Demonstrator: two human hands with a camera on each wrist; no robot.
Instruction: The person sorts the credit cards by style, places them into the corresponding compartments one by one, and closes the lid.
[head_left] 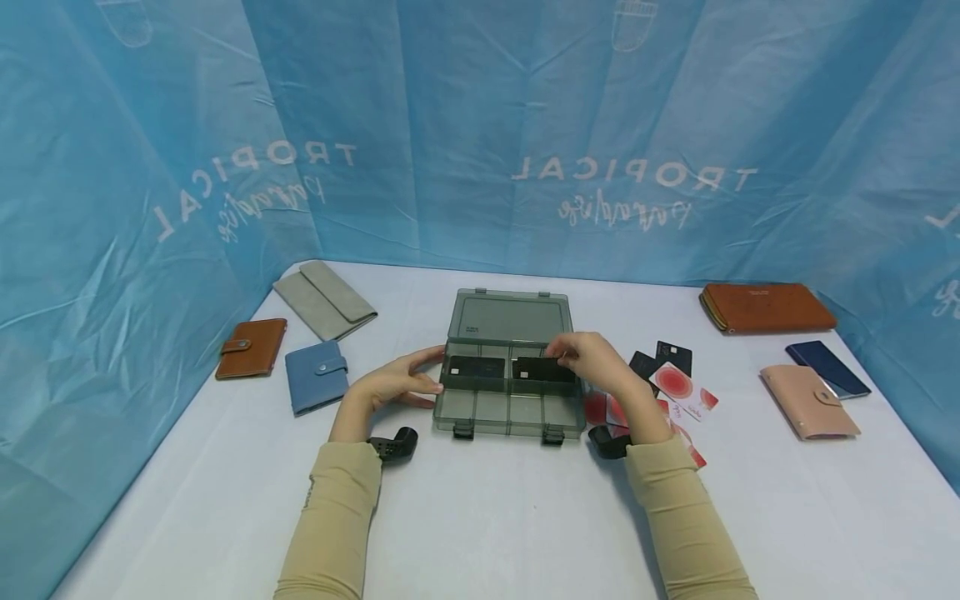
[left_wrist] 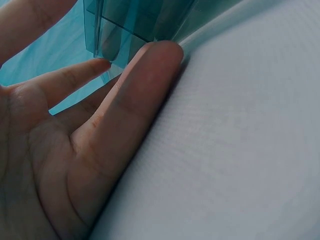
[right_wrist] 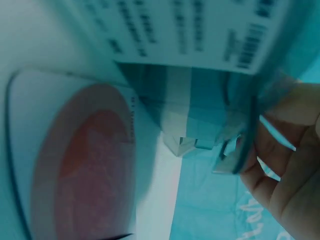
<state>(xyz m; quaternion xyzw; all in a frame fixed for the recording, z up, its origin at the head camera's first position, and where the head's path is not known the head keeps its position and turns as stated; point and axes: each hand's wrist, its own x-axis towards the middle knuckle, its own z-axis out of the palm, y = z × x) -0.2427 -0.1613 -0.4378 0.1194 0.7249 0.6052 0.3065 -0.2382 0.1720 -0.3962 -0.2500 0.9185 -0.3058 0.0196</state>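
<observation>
In the head view, a see-through grey-green divided box [head_left: 491, 406] lies with its lid [head_left: 513, 317] opened back. One black card [head_left: 477, 367] lies in an upper left compartment, and a second black card [head_left: 536, 369] is at the upper right compartment. My right hand [head_left: 592, 354] pinches that second card near its right end, with the fingertips partly hidden. At the box's left side, my left hand [head_left: 397, 383] rests with fingers spread against the wall. The left wrist view shows the thumb [left_wrist: 145, 85] extended along the white tabletop, its tip beside the box.
Right of the box lie red-and-white cards [head_left: 673, 382] and black cards [head_left: 675, 357], partly under my forearm. Leftward are a brown wallet [head_left: 252, 348], a blue wallet [head_left: 315, 379] and a grey one [head_left: 325, 298]. A long brown wallet [head_left: 768, 307], a pink wallet [head_left: 806, 402] and a navy one [head_left: 825, 367] lie far right.
</observation>
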